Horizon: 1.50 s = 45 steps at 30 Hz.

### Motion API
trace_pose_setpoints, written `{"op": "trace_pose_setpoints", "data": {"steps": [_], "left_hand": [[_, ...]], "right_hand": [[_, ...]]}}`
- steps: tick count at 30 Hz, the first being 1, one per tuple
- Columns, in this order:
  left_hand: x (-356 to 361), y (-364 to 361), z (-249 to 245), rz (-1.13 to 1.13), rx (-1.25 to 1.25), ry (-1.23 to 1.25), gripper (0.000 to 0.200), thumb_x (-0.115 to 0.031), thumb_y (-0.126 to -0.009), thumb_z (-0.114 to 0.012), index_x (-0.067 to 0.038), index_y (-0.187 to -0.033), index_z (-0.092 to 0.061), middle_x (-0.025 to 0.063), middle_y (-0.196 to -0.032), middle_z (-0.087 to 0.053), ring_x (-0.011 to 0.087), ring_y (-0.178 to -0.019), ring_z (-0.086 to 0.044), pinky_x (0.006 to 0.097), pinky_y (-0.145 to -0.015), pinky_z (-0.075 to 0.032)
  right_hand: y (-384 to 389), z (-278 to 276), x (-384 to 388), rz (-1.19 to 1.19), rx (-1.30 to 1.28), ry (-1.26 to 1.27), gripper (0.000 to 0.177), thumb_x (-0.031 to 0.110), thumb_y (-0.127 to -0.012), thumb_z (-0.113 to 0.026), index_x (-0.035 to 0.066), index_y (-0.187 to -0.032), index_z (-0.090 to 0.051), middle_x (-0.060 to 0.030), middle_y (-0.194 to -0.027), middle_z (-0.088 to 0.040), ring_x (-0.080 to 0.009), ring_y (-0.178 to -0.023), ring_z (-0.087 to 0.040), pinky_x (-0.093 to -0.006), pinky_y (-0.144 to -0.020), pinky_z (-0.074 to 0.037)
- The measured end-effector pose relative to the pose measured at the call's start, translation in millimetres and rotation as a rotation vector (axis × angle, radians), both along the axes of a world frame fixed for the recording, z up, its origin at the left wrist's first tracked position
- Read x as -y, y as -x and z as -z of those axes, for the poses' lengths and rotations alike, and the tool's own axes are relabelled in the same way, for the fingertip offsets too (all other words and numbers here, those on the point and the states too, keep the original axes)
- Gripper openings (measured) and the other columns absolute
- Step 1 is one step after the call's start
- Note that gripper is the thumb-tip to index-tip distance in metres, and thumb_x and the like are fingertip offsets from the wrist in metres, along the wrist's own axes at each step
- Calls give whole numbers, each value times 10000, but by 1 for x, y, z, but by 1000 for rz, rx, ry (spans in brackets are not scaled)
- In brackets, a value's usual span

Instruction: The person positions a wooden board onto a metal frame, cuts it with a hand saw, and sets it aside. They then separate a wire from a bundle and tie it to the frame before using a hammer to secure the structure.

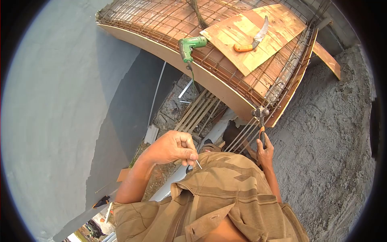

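Nail (pixel 198 164) in left hand (pixel 173 147), hammer (pixel 261 115) in right (pixel 265 152)

The khaki shirt (pixel 225 193) bears darker brown patches. Its sleeves end well above the left hand (pixel 173 147) and right hand (pixel 265 152).

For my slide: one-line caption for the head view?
Left hand pinches a nail; right hand grips a hammer beside rebar formwork.

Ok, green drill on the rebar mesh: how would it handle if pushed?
The green drill looks rigid, probably hefty for its size. Lying across the rebar mesh, it would likely snag rather than slide. Its cord hanging off the edge may tug.
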<state>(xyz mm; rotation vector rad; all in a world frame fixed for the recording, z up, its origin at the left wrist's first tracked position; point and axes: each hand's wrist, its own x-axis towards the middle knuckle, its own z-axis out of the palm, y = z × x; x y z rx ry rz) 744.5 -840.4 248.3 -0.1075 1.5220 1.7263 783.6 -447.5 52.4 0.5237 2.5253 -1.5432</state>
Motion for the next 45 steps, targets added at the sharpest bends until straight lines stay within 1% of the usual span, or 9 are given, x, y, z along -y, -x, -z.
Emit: {"op": "trace_pose_setpoints", "data": {"steps": [2, 5, 7, 11, 15, 19, 28, 31, 45], "left_hand": [[-7, -15, 16, 260, 71, 16, 174, -139, -852, -798, -4, -872, -690, 70, -810, -728, 113, -710, -679, 257, -648, -537], [-12, -22, 19, 591, 48, 90, 198, -154, -849, -790, -19, -982, -734, 50, -875, -743, 136, -801, -694, 299, -750, -547], [-11, -20, 6, 743, 37, 178, 236, -182, -851, -784, -48, -1043, -752, 43, -915, -749, 141, -862, -692, 305, -799, -530], [7, -7, 28, 591, -186, 156, 244, -216, -874, -757, -42, -1045, -764, 81, -984, -730, 171, -943, -666, 334, -859, -513], [-5, 49, 96, -205, -522, 449, 253, -225, -894, -740, -29, -1053, -759, 24, -842, -687, 151, -792, -617, 307, -769, -512], [-44, 137, 168, -686, -347, 407, 220, -160, -931, -699, 8, -1070, -722, 11, -854, -689, 91, -722, -613, 241, -633, -503], [-59, 234, 278, -764, -640, 627, 156, -139, -922, -661, -17, -992, -727, 113, -817, -737, 228, -754, -716, 339, -709, -539], [-62, 238, 279, -781, -681, 636, 171, -151, -920, -661, -9, -993, -722, 140, -817, -727, 266, -757, -711, 360, -717, -535], [-57, 242, 266, -594, -781, 763, 190, -121, -946, -624, -2, -1056, -723, 132, -889, -747, 179, -800, -726, 303, -713, -549]], "right_hand": [[-1, 9, -2, -6, -58, -19, 512, 230, -967, -650, -27, -1395, -537, -43, -921, -583, -124, -781, -521, -284, -686, -427], [1, 6, -2, 3, -47, 11, 516, 232, -967, -652, -22, -1401, -534, -49, -926, -582, -130, -797, -527, -284, -695, -431], [1, -1, -3, 31, 22, 60, 523, 229, -963, -657, -44, -1391, -532, -159, -1167, -633, -216, -1052, -595, -329, -911, -459], [3, 0, -6, 39, 28, 79, 528, 231, -960, -661, -51, -1388, -532, -190, -1232, -652, -234, -1116, -620, -336, -963, -472], [12, -7, -6, 55, 33, 92, 538, 242, -961, -668, -50, -1391, -530, -112, -1063, -667, -159, -903, -615, -286, -795, -494], [33, -25, -1, 47, 28, 107, 548, 262, -965, -673, -42, -1397, -530, -14, -886, -609, -86, -707, -514, -242, -618, -436], [95, -30, 8, -119, -132, 92, 552, 254, -976, -667, -2, -1434, -496, 38, -657, -516, -51, -477, -455, -235, -407, -362], [114, -44, 18, -136, -55, 108, 539, 265, -965, -681, -30, -1393, -538, -104, -1076, -677, -157, -953, -612, -292, -859, -492], [212, -58, 91, -500, -215, 62, 496, 243, -958, -678, 42, -1391, -542, -160, -884, -688, -153, -741, -614, -321, -709, -505]]}}
